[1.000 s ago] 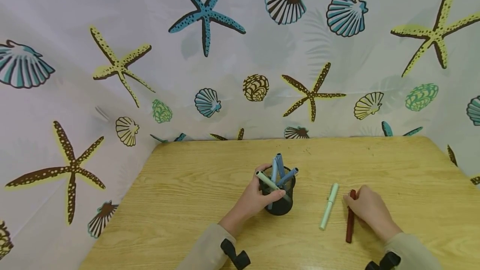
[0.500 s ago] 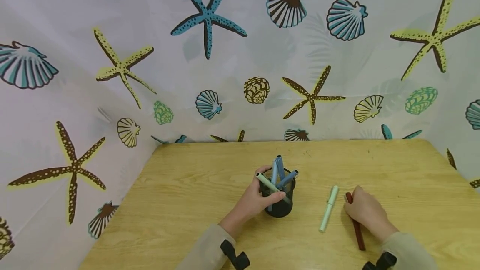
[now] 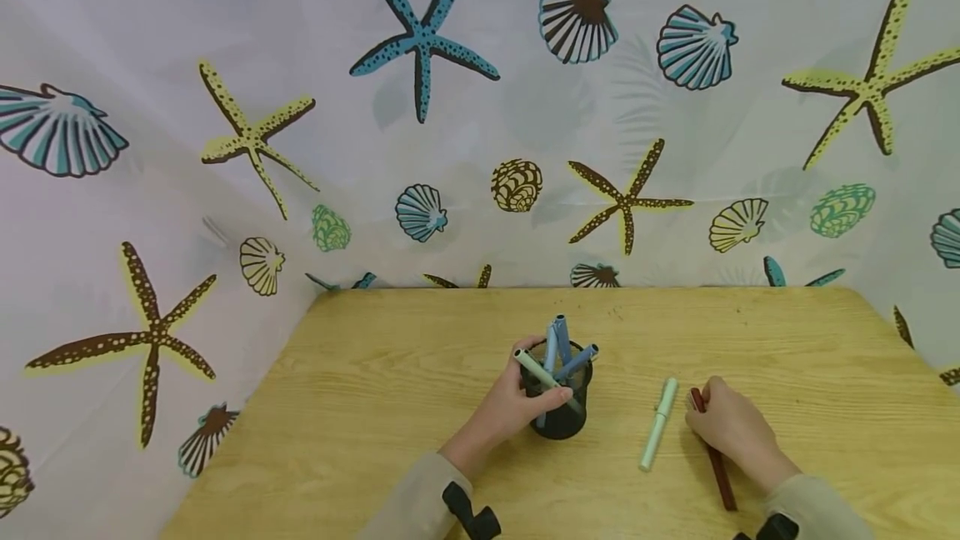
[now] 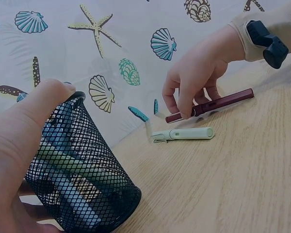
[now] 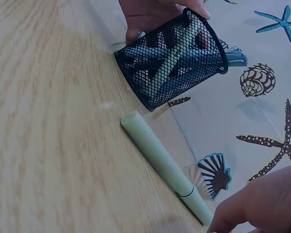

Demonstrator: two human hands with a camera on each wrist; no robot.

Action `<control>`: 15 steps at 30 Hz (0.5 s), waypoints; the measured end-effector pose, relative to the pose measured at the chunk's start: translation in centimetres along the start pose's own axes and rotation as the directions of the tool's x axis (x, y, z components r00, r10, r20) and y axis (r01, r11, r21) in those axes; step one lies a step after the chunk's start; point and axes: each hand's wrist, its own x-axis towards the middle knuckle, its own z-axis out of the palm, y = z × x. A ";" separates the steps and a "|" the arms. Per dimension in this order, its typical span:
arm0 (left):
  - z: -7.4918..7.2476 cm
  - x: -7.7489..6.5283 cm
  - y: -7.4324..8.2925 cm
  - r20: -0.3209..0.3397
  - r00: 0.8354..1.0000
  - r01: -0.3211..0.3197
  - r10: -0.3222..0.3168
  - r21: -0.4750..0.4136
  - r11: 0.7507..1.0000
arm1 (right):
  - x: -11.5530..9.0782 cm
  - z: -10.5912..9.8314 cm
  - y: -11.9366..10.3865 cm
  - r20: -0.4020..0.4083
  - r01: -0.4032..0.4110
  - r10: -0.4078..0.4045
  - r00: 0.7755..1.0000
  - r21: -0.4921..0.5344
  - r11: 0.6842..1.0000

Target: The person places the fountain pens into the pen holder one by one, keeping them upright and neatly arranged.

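My left hand (image 3: 504, 411) wraps around a black mesh pen cup (image 3: 566, 425), its thumb across the near side. Several blue pens (image 3: 576, 361) and a light green pen (image 3: 534, 366) lean inside the cup. To the right, my right hand (image 3: 733, 423) pinches a dark red pen (image 3: 720, 475) near its far end. In the left wrist view this red pen (image 4: 228, 102) lies low along the table, with the fingertips at its capped part. Between cup and right hand, a second light green pen (image 3: 659, 425) lies on the table, clip visible in the left wrist view.
A light wood table (image 3: 390, 373) carries everything. Behind it and at the sides hangs a pale cloth (image 3: 465, 132) printed with starfish and shells. Dark wrist devices (image 3: 471, 512) sit on the beige sleeves.
The dark red pen has turned, its near end swinging right, as my right hand's fingers shifted on it. My left hand keeps its hold on the pen cup. The head view has tilted slightly up.
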 end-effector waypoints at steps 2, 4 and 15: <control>-0.1 0.2 -0.1 -0.002 1.000 0.004 -0.004 0.006 1.000 | 0.0 -0.1 -0.1 -0.013 0.002 -0.002 1.000 0.012 1.000; -0.1 0.5 -0.6 -0.006 1.000 0.002 -0.002 0.008 1.000 | 0.0 -0.2 -0.1 -0.030 0.011 -0.011 1.000 0.020 1.000; 0.0 1.3 -3.0 -0.011 1.000 -0.012 0.012 0.003 1.000 | -0.2 -0.6 -0.3 -0.122 0.062 -0.058 0.991 0.036 0.997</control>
